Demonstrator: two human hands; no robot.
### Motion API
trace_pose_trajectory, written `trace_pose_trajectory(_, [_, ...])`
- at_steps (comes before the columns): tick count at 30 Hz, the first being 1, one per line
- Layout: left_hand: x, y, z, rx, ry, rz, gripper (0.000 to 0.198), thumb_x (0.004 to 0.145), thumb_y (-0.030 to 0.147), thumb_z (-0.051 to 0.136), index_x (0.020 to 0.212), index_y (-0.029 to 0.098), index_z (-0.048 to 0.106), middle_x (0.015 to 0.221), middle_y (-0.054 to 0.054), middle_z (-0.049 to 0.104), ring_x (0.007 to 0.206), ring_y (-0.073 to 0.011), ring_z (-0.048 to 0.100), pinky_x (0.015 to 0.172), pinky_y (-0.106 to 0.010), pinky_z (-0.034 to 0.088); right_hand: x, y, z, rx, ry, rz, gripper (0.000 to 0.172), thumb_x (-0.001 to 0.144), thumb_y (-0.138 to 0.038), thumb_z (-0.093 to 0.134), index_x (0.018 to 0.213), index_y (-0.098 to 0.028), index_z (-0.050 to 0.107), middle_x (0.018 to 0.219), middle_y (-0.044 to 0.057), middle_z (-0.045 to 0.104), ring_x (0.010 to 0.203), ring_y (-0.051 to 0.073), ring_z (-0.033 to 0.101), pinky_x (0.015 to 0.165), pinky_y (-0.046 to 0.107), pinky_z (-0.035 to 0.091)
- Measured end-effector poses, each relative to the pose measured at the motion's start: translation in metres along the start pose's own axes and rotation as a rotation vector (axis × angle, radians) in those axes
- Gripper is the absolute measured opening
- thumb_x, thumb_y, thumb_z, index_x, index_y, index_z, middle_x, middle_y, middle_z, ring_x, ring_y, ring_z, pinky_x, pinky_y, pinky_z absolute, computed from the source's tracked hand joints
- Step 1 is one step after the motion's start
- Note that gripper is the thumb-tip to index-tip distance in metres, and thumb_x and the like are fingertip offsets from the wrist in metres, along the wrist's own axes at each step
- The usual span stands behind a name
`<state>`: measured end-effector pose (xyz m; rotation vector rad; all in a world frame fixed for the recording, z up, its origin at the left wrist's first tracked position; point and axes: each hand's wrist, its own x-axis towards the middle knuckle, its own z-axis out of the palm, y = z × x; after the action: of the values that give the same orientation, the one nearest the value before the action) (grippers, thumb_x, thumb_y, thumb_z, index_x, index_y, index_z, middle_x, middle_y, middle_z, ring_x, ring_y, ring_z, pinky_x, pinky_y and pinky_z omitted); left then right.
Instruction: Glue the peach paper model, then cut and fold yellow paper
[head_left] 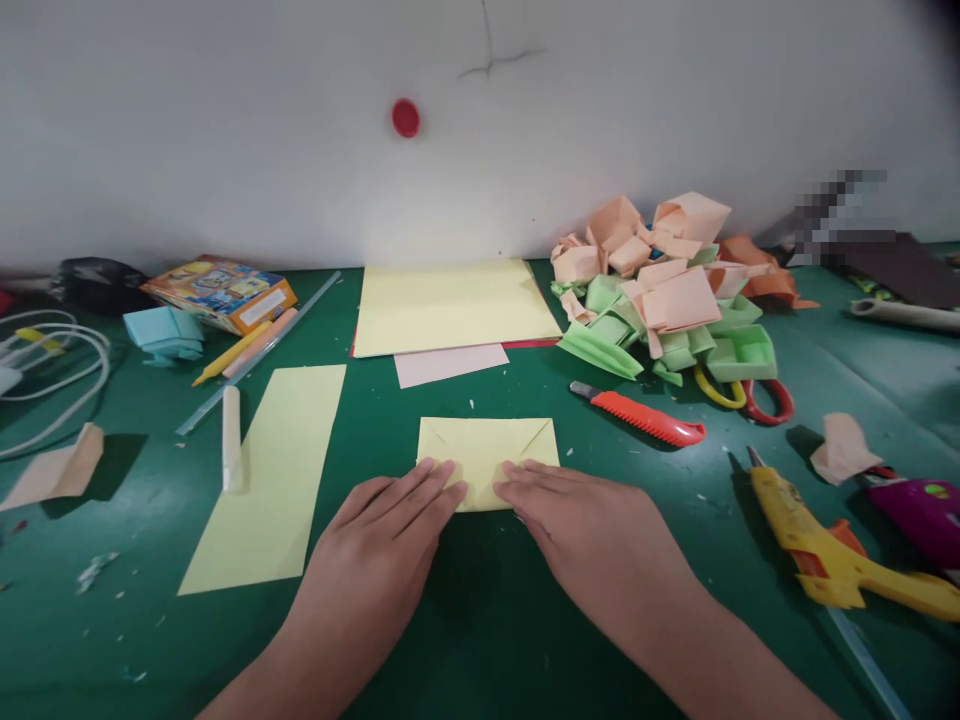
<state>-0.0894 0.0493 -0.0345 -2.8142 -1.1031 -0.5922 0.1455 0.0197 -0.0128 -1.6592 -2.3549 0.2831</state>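
A small rectangle of folded pale-yellow paper point(486, 445) lies flat on the green tabletop, with diagonal creases at its two far corners. My left hand point(382, 535) presses extended fingertips onto its near left part. From the other side my right hand point(600, 540) rests its outstretched fingers on the near right part. Both hands are open, and the thumbs are mostly hidden beneath them. Left of the hands lies a flat yellow paper strip point(277, 490), with a white stick point(232, 440) across its edge. Beyond my right hand is a red utility knife point(649, 418), blade tip showing.
A stack of yellow sheets point(457, 305) sits against the wall. Folded pink and green paper pieces point(667, 290) are heaped at back right, by scissors point(769, 402). A yellow glue gun point(825, 540) lies at right. A colourful box point(221, 290) and white cable point(90, 375) are at left.
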Motion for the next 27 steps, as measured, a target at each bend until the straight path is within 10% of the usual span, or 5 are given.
trace_pose_trajectory(27, [0.01, -0.018, -0.004, 0.004, -0.03, 0.052, 0.034, 0.102, 0.024, 0.047, 0.131, 0.025, 0.065, 0.137, -0.003, 0.068, 0.119, -0.0257, 0.068, 0.095, -0.042, 0.04, -0.029, 0.005, 0.017, -0.211, 0.215, 0.052, 0.038, 0.104, -0.016, 0.044, 0.136, -0.027, 0.063, 0.143, -0.005, 0.064, 0.126, 0.029, 0.056, 0.111, 0.05, 0.037])
